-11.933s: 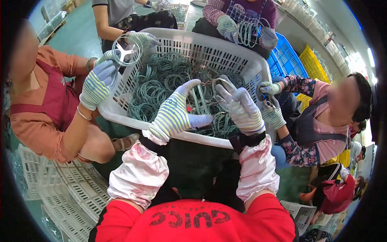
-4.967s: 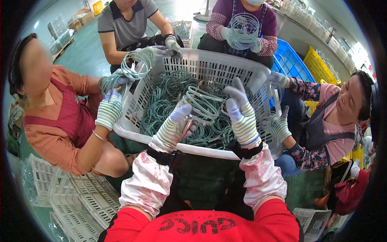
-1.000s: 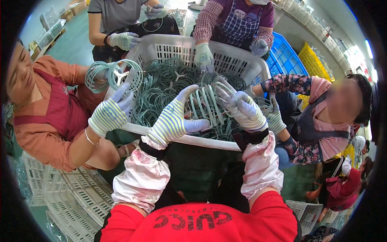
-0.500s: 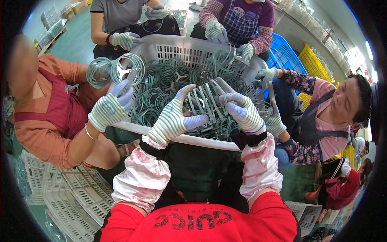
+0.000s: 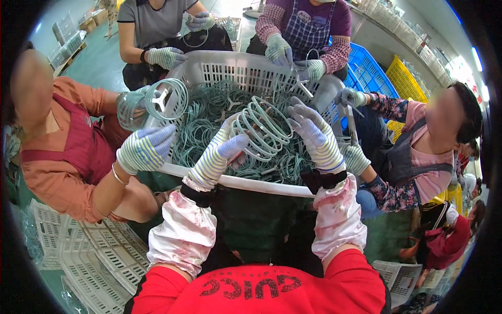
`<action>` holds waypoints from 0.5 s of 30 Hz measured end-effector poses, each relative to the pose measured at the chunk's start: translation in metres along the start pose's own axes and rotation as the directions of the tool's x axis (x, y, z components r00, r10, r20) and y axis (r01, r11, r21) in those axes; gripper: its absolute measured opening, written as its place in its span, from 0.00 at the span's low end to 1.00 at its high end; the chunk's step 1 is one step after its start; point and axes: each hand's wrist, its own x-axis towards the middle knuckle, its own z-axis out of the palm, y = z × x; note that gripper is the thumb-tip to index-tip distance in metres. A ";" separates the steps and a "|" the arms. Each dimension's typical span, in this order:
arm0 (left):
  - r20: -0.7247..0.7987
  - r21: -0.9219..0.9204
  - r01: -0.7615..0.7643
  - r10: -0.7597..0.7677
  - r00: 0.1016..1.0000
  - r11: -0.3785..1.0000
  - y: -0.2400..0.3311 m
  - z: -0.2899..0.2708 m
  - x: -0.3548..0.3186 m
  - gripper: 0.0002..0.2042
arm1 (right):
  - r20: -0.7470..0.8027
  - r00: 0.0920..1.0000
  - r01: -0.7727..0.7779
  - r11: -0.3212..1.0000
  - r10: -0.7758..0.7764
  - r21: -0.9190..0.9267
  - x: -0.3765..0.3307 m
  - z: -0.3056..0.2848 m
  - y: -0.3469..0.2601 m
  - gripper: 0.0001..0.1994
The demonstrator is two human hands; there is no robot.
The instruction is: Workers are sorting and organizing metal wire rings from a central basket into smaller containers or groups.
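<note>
My left hand, in a striped glove, grips the left side of a coil-like stack of pale green rings between thumb and fingers. The stack is tilted over the crate, with its loops spread apart. My right hand, gloved alike, is just right of the stack with its fingers stretched and holding nothing. Under both hands lies a tangle of similar rings with a few white three-armed pieces, inside a large white plastic crate.
A co-worker on the left holds ring stacks over the crate's edge. Two people sit across the crate, and another sits at the right; their gloved hands reach its rim. White crates lie at lower left. Blue and yellow baskets stand at upper right.
The ring stack has turned and shifted left, its loops now facing me more. My right hand has come off it and its fingers have straightened; my left hand keeps its hold.
</note>
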 end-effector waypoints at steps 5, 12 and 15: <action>0.011 -0.282 0.031 -0.029 1.000 0.959 -0.001 0.005 0.002 0.35 | 0.002 1.000 -0.015 1.000 0.015 -0.019 -0.003 0.002 -0.004 0.22; 0.054 -0.394 0.056 -0.037 0.998 0.917 0.003 0.007 -0.004 0.37 | 0.114 0.992 0.070 0.974 -0.046 -0.214 -0.006 0.009 -0.007 0.17; 0.036 -0.428 0.072 -0.063 0.997 0.901 0.004 0.012 -0.005 0.38 | 0.098 0.993 0.084 0.979 -0.067 -0.188 -0.006 0.008 -0.002 0.17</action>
